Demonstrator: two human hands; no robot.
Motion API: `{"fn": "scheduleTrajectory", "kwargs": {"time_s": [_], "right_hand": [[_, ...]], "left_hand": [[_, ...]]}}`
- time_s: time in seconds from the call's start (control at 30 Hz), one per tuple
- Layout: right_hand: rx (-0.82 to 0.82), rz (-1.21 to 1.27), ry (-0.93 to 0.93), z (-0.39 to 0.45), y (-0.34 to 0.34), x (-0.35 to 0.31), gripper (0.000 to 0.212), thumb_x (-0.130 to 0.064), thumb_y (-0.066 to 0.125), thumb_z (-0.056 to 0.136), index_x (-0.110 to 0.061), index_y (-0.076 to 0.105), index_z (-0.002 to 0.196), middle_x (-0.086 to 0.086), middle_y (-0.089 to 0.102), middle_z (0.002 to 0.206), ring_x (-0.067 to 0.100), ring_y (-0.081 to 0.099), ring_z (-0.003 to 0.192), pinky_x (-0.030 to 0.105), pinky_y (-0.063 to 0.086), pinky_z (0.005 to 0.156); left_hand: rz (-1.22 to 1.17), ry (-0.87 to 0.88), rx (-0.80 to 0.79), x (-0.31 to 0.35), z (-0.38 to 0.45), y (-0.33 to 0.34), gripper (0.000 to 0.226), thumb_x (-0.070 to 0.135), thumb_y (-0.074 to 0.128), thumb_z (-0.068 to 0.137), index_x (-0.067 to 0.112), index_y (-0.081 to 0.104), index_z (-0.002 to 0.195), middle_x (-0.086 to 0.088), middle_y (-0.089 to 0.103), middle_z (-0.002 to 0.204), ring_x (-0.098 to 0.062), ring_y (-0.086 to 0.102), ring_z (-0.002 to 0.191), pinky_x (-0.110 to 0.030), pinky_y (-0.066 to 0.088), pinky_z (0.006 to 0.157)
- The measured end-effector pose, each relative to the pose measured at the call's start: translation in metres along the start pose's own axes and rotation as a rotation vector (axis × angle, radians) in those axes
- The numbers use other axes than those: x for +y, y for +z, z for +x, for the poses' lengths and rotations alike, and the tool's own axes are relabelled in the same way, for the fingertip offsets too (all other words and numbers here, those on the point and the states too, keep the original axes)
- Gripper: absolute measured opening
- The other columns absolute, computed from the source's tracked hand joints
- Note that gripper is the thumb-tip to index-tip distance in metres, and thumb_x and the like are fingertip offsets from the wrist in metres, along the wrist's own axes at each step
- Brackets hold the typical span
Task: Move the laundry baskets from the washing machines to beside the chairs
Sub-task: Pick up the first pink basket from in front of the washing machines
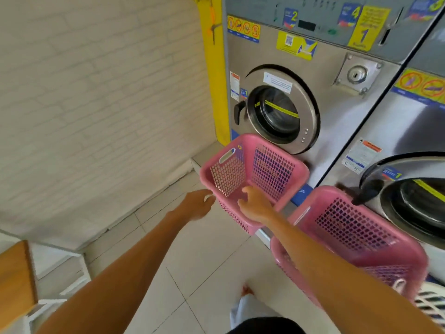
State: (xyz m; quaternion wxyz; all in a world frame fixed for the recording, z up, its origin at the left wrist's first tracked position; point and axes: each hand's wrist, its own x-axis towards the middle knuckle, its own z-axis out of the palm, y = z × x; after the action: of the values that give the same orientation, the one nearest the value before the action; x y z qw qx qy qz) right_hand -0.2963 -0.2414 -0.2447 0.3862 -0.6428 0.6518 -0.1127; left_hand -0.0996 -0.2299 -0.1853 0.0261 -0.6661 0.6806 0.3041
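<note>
An empty pink mesh laundry basket (273,169) stands on the tiled floor before the left washing machine (337,100), whose round door is closed. My left hand (196,204) is at the basket's near left corner, touching the rim; its fingers are blurred. My right hand (255,204) reaches over the near rim into the basket, fingers spread and holding nothing. A second empty pink basket (349,225) sits to the right, under my right forearm, in front of the right washing machine (409,124).
A white brick wall (96,92) and a yellow post (216,80) close off the left side. At the bottom left is a wooden seat or tabletop (14,278) on a white frame. A white slatted basket (431,303) shows at the bottom right edge.
</note>
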Motion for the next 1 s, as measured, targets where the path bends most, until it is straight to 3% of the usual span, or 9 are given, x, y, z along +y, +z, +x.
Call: {"fn": "scheduleTrajectory", "kwargs": {"time_s": [0.1,0.27,0.4,0.5,0.57,0.67,0.77,0.9,1.0], "right_hand": [[0.014,0.016,0.103,0.019,-0.007,0.017,0.045,-0.026,0.052,0.095,-0.007,0.054,0.135,0.008,0.057,0.137,0.026,0.056,0.123,0.041,0.048,0.102],[0.005,0.061,0.249,0.048,-0.013,0.034,0.058,-0.03,0.053,0.095,-0.009,0.044,0.148,0.01,0.05,0.15,0.03,0.053,0.131,0.046,0.046,0.106],[0.042,0.109,0.372,0.07,-0.012,0.051,0.062,-0.026,0.057,0.094,-0.007,0.04,0.151,0.013,0.047,0.151,0.031,0.046,0.138,0.041,0.04,0.112],[0.101,0.174,0.485,0.088,-0.012,0.061,0.057,-0.023,0.057,0.095,-0.006,0.044,0.148,0.013,0.052,0.144,0.032,0.052,0.131,0.037,0.046,0.104],[0.132,0.204,0.58,0.102,-0.013,0.071,0.044,-0.02,0.056,0.092,-0.005,0.055,0.133,0.012,0.061,0.124,0.033,0.06,0.118,0.037,0.051,0.09],[0.186,0.217,0.704,0.126,-0.017,0.079,0.032,-0.016,0.055,0.085,0.001,0.061,0.112,0.01,0.065,0.096,0.034,0.068,0.092,0.037,0.054,0.071],[0.358,0.271,0.84,0.144,-0.02,0.068,0.042,-0.018,0.054,0.088,-0.001,0.053,0.127,0.014,0.069,0.099,0.035,0.068,0.087,0.034,0.052,0.065],[0.555,0.397,0.959,0.161,-0.019,0.063,0.044,-0.025,0.05,0.079,-0.014,0.061,0.119,0.005,0.07,0.093,0.025,0.07,0.076,0.042,0.062,0.064],[0.662,0.382,1.005,0.166,-0.004,0.073,0.045,-0.038,0.05,0.083,-0.023,0.061,0.124,0.001,0.072,0.104,0.022,0.072,0.081,0.044,0.063,0.066]], "left_hand": [[0.021,0.022,-0.045,0.003,0.034,-0.006,0.044,0.037,0.035,0.106,0.023,0.048,0.145,-0.004,0.043,0.154,-0.025,0.041,0.141,-0.037,0.03,0.115],[0.055,0.067,-0.115,0.008,0.09,-0.019,0.041,0.032,0.034,0.106,0.021,0.054,0.141,-0.005,0.048,0.149,-0.027,0.046,0.135,-0.032,0.036,0.108],[0.073,0.13,-0.238,0.011,0.148,-0.017,0.036,0.025,0.034,0.106,0.012,0.061,0.126,-0.005,0.06,0.126,-0.016,0.052,0.098,-0.01,0.038,0.065],[0.107,0.187,-0.31,0.012,0.195,-0.019,0.037,0.024,0.036,0.106,0.006,0.058,0.13,-0.01,0.059,0.13,-0.014,0.053,0.093,-0.011,0.045,0.054],[0.145,0.24,-0.32,0.009,0.229,-0.022,0.034,0.025,0.039,0.104,0.011,0.062,0.125,-0.004,0.058,0.13,-0.017,0.057,0.101,-0.01,0.046,0.064],[0.184,0.312,-0.375,0.003,0.281,-0.032,0.027,0.023,0.042,0.102,0.01,0.065,0.108,-0.01,0.064,0.12,-0.022,0.058,0.104,-0.027,0.04,0.081],[0.179,0.35,-0.411,0.0,0.323,-0.043,0.026,0.021,0.045,0.101,0.005,0.063,0.11,-0.013,0.066,0.116,-0.025,0.06,0.101,-0.029,0.038,0.08],[0.206,0.345,-0.429,0.0,0.364,-0.054,0.033,0.021,0.048,0.1,0.01,0.061,0.129,-0.014,0.064,0.126,-0.03,0.061,0.114,-0.031,0.043,0.093],[0.248,0.341,-0.463,-0.004,0.392,-0.054,0.036,0.023,0.05,0.099,0.014,0.058,0.132,-0.013,0.064,0.127,-0.032,0.06,0.115,-0.032,0.043,0.093]]}}
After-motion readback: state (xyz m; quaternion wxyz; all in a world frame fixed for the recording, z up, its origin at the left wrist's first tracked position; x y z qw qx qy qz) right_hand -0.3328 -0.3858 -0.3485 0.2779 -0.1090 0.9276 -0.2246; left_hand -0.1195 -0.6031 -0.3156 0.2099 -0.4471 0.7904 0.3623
